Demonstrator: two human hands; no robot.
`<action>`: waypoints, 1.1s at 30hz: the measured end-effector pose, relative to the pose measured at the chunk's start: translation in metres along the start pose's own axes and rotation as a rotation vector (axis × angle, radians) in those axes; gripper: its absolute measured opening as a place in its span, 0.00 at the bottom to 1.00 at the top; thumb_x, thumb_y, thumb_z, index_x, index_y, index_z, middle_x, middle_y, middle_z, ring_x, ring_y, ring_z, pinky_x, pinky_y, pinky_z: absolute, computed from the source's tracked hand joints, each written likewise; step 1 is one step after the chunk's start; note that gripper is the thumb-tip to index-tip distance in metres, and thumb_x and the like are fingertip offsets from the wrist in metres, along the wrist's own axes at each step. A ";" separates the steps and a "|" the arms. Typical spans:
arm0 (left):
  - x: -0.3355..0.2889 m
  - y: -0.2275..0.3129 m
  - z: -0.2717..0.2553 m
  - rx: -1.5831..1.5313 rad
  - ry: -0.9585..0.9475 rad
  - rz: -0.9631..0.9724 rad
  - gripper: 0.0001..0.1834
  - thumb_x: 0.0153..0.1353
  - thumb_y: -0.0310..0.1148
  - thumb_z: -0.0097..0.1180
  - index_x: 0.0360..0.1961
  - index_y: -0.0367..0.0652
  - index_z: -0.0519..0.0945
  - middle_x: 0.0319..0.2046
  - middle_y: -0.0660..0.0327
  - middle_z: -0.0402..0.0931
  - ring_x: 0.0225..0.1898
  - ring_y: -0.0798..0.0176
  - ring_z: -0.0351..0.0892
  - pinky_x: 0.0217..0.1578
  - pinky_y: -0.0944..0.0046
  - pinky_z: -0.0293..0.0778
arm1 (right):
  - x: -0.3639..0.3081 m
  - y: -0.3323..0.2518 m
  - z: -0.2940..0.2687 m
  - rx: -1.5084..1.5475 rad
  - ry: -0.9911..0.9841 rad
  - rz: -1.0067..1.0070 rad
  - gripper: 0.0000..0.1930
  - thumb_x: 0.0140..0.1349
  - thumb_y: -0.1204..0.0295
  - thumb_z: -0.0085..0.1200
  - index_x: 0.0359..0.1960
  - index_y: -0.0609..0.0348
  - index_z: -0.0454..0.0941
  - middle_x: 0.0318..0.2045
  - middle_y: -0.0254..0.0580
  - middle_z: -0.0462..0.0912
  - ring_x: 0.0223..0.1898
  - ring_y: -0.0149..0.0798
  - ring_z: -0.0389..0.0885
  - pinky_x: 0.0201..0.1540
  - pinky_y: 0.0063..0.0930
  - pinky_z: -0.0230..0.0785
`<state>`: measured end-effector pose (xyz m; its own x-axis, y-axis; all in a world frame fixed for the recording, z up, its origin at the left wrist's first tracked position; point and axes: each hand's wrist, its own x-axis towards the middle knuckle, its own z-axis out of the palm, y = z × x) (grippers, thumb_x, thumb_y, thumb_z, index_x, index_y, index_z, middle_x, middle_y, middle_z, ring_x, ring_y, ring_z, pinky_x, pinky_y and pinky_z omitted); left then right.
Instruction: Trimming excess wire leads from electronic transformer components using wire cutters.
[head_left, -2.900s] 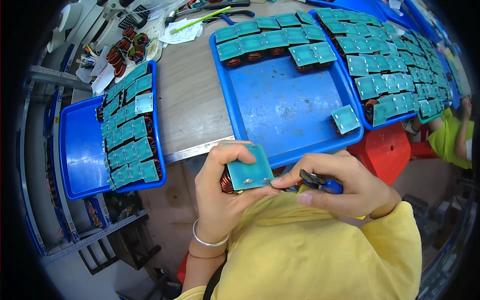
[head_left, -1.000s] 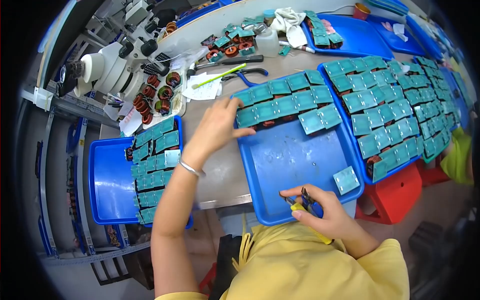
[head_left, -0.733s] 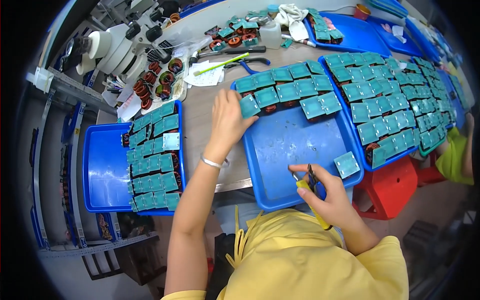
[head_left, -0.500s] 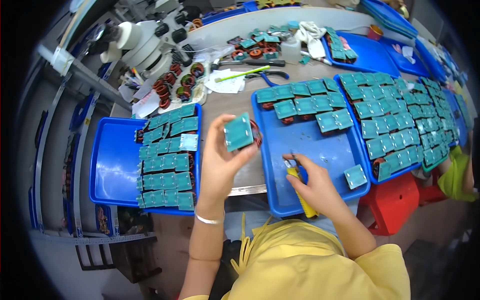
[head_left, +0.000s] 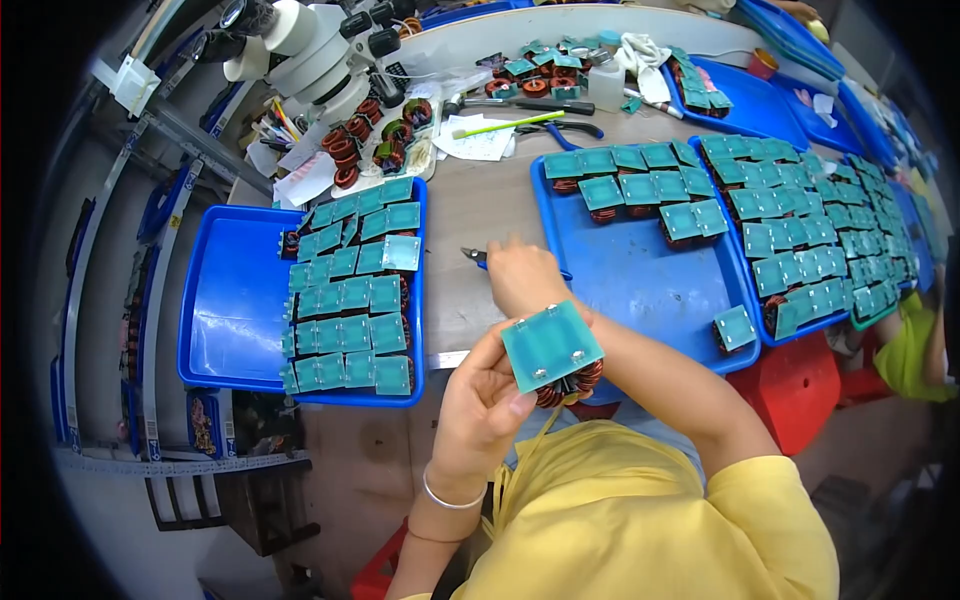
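My left hand (head_left: 480,410) is closed on a copper coil (head_left: 575,385) with a square green circuit board (head_left: 552,345), raised in front of my yellow shirt. The board faces up, with shiny solder points near its edges. Beyond it, my right hand (head_left: 525,278) lies over blue-handled cutters (head_left: 474,256) on the table. The cutters' jaws point left and part of a handle shows at the right of the hand. The right fingers are mostly hidden and blurred, so whether they grip the cutters cannot be told.
A blue tray (head_left: 235,300) at the left holds rows of board-topped coils. The middle blue tray (head_left: 640,285) has some along its far side and a single coil (head_left: 734,328) near its right corner. Fuller trays stand farther right. Behind are a microscope (head_left: 315,55), pliers (head_left: 575,130) and loose coils.
My right hand has left the middle tray and moved left to the cutters; the yellow knife it held is out of sight. My left hand has brought the coil nearer and to the right.
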<state>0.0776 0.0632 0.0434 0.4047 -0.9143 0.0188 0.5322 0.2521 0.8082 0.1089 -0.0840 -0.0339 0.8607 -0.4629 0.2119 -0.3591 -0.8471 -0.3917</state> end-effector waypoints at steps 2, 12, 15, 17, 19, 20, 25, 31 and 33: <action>-0.006 -0.002 -0.007 0.055 0.046 0.025 0.33 0.52 0.31 0.55 0.57 0.29 0.58 0.50 0.53 0.67 0.51 0.61 0.69 0.53 0.61 0.66 | -0.003 0.007 -0.019 0.121 0.030 -0.042 0.10 0.49 0.73 0.50 0.33 0.66 0.73 0.30 0.57 0.79 0.33 0.47 0.80 0.34 0.36 0.73; -0.011 -0.023 0.001 -0.262 -0.073 -0.155 0.27 0.63 0.38 0.45 0.57 0.34 0.56 0.50 0.55 0.65 0.51 0.62 0.68 0.49 0.61 0.69 | -0.100 0.039 -0.142 1.402 -0.366 0.068 0.35 0.36 0.67 0.68 0.48 0.71 0.69 0.44 0.52 0.75 0.31 0.29 0.70 0.38 0.22 0.64; -0.008 -0.030 0.008 -0.369 -0.092 -0.195 0.33 0.59 0.38 0.53 0.59 0.35 0.54 0.49 0.57 0.64 0.52 0.60 0.67 0.52 0.59 0.66 | -0.107 0.036 -0.152 1.305 -0.271 0.080 0.34 0.32 0.69 0.70 0.45 0.68 0.70 0.42 0.47 0.76 0.30 0.27 0.68 0.35 0.20 0.63; -0.005 -0.036 0.005 -0.002 -0.103 -0.095 0.35 0.56 0.35 0.57 0.60 0.35 0.54 0.50 0.57 0.64 0.53 0.59 0.67 0.53 0.58 0.65 | -0.115 0.033 -0.151 1.115 -0.109 0.055 0.31 0.31 0.70 0.71 0.41 0.66 0.71 0.38 0.42 0.77 0.30 0.27 0.68 0.33 0.19 0.63; 0.002 -0.042 0.004 0.392 -0.039 0.026 0.42 0.49 0.26 0.63 0.61 0.36 0.51 0.49 0.55 0.65 0.55 0.57 0.66 0.53 0.58 0.65 | -0.121 0.035 -0.142 0.996 -0.030 0.000 0.31 0.32 0.70 0.71 0.41 0.66 0.71 0.38 0.41 0.77 0.30 0.27 0.68 0.34 0.19 0.63; 0.005 -0.041 0.009 0.394 -0.034 0.018 0.42 0.49 0.26 0.63 0.61 0.36 0.51 0.49 0.55 0.65 0.55 0.57 0.66 0.53 0.58 0.65 | -0.123 0.037 -0.139 0.868 0.054 -0.060 0.30 0.33 0.69 0.71 0.40 0.66 0.71 0.37 0.41 0.77 0.31 0.26 0.67 0.34 0.19 0.63; 0.008 -0.035 0.031 -0.019 0.092 -0.099 0.42 0.51 0.39 0.60 0.60 0.33 0.51 0.48 0.47 0.67 0.46 0.54 0.73 0.44 0.63 0.72 | -0.133 0.064 -0.152 0.881 0.133 0.010 0.15 0.49 0.71 0.57 0.37 0.67 0.71 0.25 0.44 0.78 0.25 0.36 0.78 0.30 0.23 0.70; 0.008 -0.039 0.026 -0.134 0.063 -0.241 0.44 0.50 0.52 0.60 0.58 0.32 0.57 0.47 0.43 0.68 0.34 0.60 0.74 0.31 0.70 0.71 | -0.141 0.074 -0.164 0.574 0.002 -0.080 0.25 0.56 0.52 0.44 0.36 0.69 0.70 0.29 0.48 0.75 0.30 0.40 0.75 0.40 0.30 0.69; 0.006 -0.040 0.028 -0.076 0.073 -0.190 0.44 0.48 0.53 0.60 0.58 0.33 0.58 0.46 0.45 0.69 0.32 0.63 0.73 0.28 0.71 0.70 | -0.142 0.078 -0.160 0.372 0.016 -0.319 0.27 0.54 0.49 0.47 0.37 0.65 0.71 0.31 0.44 0.73 0.31 0.44 0.72 0.41 0.34 0.65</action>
<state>0.0379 0.0390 0.0277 0.3437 -0.9227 -0.1746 0.6572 0.1035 0.7466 -0.0994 -0.1261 0.0490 0.8999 -0.2021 0.3864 0.0774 -0.7980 -0.5977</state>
